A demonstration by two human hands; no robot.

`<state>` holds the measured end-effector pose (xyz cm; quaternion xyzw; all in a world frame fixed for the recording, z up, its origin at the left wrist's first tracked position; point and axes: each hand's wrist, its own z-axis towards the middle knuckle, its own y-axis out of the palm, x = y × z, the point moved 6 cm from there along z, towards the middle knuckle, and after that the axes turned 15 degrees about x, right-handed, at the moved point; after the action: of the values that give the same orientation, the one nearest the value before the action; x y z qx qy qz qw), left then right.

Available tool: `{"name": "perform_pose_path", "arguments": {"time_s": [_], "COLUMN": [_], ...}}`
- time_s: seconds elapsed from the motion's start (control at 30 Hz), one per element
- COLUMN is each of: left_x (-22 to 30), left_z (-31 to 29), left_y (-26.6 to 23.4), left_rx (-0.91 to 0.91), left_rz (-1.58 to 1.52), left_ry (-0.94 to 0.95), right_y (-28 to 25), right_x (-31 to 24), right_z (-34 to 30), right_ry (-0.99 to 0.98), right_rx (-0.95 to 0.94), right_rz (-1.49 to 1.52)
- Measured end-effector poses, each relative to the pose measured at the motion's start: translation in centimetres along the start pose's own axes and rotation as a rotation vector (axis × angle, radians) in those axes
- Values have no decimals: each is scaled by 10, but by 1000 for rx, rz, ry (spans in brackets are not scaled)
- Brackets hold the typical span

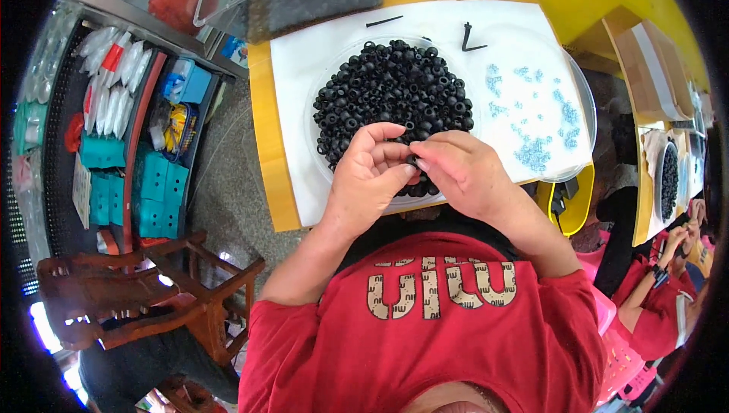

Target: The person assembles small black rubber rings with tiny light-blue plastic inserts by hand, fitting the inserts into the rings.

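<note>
A large heap of small black ring-shaped parts (395, 94) with holes through them fills a shallow clear round tray (310, 120) on the white-covered table. Over the near edge of this heap my two hands meet. Thumb and fingers of my left hand (361, 181) are closed around a small black part (414, 161), mostly hidden by the fingertips. My right hand (467, 174) pinches at the same spot, its fingertips touching the part from the right. Several black parts lie just below the hands.
A clear bin (319, 3) of black parts stands at the back left. Black sticks (385, 21) and a bent black piece (471, 39) lie behind the tray. A wooden chair (152, 284) stands left; a yellow basket (575, 200) hangs low right. Someone in red (645, 314) appears far right.
</note>
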<state>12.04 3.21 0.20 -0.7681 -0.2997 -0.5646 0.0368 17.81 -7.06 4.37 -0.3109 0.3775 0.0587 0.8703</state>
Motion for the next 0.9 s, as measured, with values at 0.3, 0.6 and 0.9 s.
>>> {"name": "perform_pose_path", "arguments": {"time_s": [0.3,0.6,0.9], "left_x": [-5,8,5], "left_z": [3,-3,-7], "left_y": [-6,-36,-44], "left_rx": [75,110,72], "left_rz": [-43,-56,-48], "left_ry": [-9,84,48], "right_y": [13,6,31], "right_x": [-16,41,46], "right_z": [-13,45,51], "right_ry": [-63,-153,-323], "right_rx": [-5,-102,-371], "right_rz": [-136,-446,-684]}}
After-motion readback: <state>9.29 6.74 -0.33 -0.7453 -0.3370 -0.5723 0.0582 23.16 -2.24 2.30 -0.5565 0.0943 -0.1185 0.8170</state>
